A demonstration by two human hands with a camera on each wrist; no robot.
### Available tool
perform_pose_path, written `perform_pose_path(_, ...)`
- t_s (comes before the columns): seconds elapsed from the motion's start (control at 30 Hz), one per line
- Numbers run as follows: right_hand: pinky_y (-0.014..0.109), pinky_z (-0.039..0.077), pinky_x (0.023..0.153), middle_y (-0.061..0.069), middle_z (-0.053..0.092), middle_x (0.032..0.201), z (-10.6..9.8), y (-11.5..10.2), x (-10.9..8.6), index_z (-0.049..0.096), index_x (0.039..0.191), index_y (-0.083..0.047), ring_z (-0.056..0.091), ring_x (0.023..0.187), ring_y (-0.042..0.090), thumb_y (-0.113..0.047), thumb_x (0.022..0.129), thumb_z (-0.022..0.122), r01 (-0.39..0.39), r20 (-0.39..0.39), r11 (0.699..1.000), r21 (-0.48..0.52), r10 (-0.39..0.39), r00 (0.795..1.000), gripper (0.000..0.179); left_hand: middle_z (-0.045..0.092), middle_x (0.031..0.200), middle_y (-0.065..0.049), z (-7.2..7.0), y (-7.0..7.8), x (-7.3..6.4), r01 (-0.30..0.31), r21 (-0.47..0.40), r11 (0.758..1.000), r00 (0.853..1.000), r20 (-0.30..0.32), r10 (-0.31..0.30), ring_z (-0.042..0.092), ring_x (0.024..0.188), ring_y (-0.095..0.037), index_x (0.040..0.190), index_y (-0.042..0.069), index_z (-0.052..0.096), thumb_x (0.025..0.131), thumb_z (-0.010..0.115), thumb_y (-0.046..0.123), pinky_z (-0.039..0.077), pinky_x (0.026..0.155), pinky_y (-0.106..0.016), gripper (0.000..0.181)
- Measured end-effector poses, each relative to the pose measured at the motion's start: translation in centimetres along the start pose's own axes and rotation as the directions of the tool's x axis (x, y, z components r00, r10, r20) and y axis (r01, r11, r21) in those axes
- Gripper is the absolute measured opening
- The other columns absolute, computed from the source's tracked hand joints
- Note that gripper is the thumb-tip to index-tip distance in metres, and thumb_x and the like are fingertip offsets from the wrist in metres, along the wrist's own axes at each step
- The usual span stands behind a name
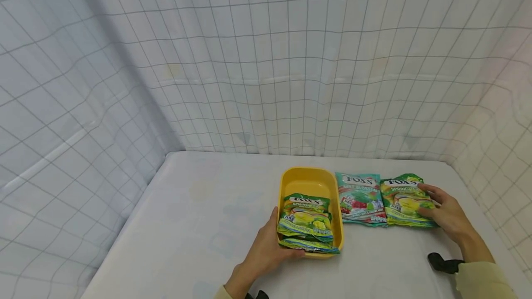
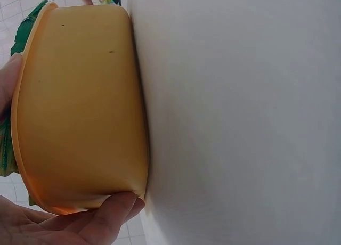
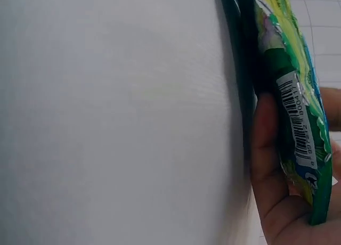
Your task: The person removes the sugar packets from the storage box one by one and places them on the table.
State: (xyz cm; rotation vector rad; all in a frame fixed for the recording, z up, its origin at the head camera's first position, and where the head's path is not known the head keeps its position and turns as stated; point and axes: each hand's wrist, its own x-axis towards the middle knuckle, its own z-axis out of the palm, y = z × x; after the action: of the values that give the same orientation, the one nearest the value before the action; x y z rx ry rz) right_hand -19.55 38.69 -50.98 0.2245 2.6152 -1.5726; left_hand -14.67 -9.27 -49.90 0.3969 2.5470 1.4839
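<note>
Left hand (image 1: 266,249) grips tub (image 1: 306,182); right hand (image 1: 450,216) pinches green packet (image 1: 401,201) by one edge, right of tub. Limp packet might sag, snagging blue packet (image 1: 360,200) just beside tub.

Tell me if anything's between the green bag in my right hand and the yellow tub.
Yes: the Mint Blossom bag lies flat between the green bag in your right hand and the yellow tub. It lies low, so lifting over it would probably clear it.

the tray (image 1: 307,186) is yellow, the white curtain (image 1: 287,59) grey-gridded.
</note>
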Motion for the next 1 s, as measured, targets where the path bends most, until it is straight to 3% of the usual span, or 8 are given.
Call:
perform_pose_path(0.03,0.075,0.023,0.106,0.039,0.008,0.16,0.0,0.0,-0.1,0.02,0.161,-0.001,0.009,0.14,0.067,-0.01,0.096,0.07,0.0,-0.001,1.0,-0.001,0.0,1.0,0.082,0.052,0.146,-0.007,0.0,0.0,0.0,0.001,0.002,1.0,1.0,0.0,-0.001,0.05,0.132,-0.027,0.162,0.003,0.013,0.071,0.093,0.046,0.039,0.109,-0.053,0.129)
perform_pose_path(0.1,0.074,0.026,0.105,0.039,0.012,0.16,0.1,-0.1,-0.2,0.019,0.161,0.0,0.015,0.139,0.067,-0.015,0.096,0.071,0.006,-0.013,1.0,-0.029,-0.007,1.0,0.085,0.052,0.146,-0.007,0.0,0.0,0.0,0.003,-0.001,1.0,1.0,0.002,-0.003,0.05,0.132,-0.027,0.162,0.003,0.014,0.071,0.093,0.046,0.039,0.109,-0.053,0.128)
perform_pose_path(0.2,0.05,0.044,0.1,0.037,0.019,0.159,0.1,-0.2,-0.5,0.017,0.161,0.0,0.025,0.136,0.064,-0.022,0.096,0.074,0.022,-0.037,0.998,-0.064,-0.025,0.999,0.089,0.052,0.145,-0.006,0.0,0.0,0.0,0.001,-0.003,1.0,1.0,0.004,-0.001,0.051,0.131,-0.025,0.162,0.004,0.014,0.071,0.093,0.047,0.04,0.109,-0.052,0.128)
perform_pose_path(0.27,0.032,0.048,0.088,0.036,0.021,0.159,0.0,-0.4,-0.6,0.016,0.162,-0.001,0.031,0.134,0.063,-0.026,0.096,0.075,0.032,-0.05,0.997,-0.075,-0.036,0.998,0.092,0.052,0.145,-0.005,0.0,0.0,0.0,-0.001,0.0,1.0,1.0,0.004,0.001,0.051,0.131,-0.025,0.162,0.005,0.014,0.071,0.093,0.047,0.04,0.108,-0.052,0.128)
perform_pose_path(0.3,0.03,0.048,0.085,0.035,0.022,0.159,0.0,-0.5,-0.7,0.015,0.162,-0.002,0.032,0.134,0.062,-0.028,0.095,0.075,0.036,-0.054,0.997,-0.075,-0.04,0.998,0.093,0.052,0.145,-0.005,0.0,0.0,0.0,-0.002,0.0,1.0,1.0,0.004,0.002,0.051,0.13,-0.025,0.162,0.005,0.014,0.071,0.093,0.047,0.04,0.108,-0.052,0.127)
perform_pose_path(0.4,0.045,0.05,0.097,0.032,0.017,0.162,0.0,-0.9,-0.8,0.013,0.163,-0.005,0.029,0.136,0.063,-0.03,0.095,0.075,0.029,-0.05,0.998,-0.05,-0.032,0.998,0.095,0.054,0.143,-0.002,-0.1,0.0,0.0,-0.007,-0.005,1.0,1.0,0.004,0.007,0.052,0.129,-0.023,0.162,0.006,0.016,0.071,0.093,0.047,0.041,0.108,-0.051,0.126)
perform_pose_path(0.5,0.071,0.035,0.101,0.031,0.015,0.163,0.1,-1.3,-0.8,0.012,0.163,-0.006,0.026,0.138,0.062,-0.03,0.096,0.073,0.031,-0.057,0.999,-0.039,-0.033,0.998,0.094,0.055,0.14,0.002,-0.1,0.1,0.1,-0.01,-0.022,1.0,1.0,0.008,0.01,0.053,0.127,-0.02,0.161,0.008,0.018,0.071,0.093,0.046,0.041,0.108,-0.05,0.123)
perform_pose_path(1.0,0.07,0.037,0.1,0.027,0.023,0.163,1.2,-3.9,-1.2,0.019,0.164,-0.014,0.033,0.138,0.054,-0.025,0.098,0.072,0.132,-0.11,0.987,-0.087,-0.142,0.984,0.086,0.056,0.139,0.001,0.0,0.1,0.1,-0.001,-0.016,1.0,1.0,0.003,0.001,0.055,0.125,-0.021,0.161,0.006,0.018,0.071,0.093,0.046,0.042,0.106,-0.05,0.124)
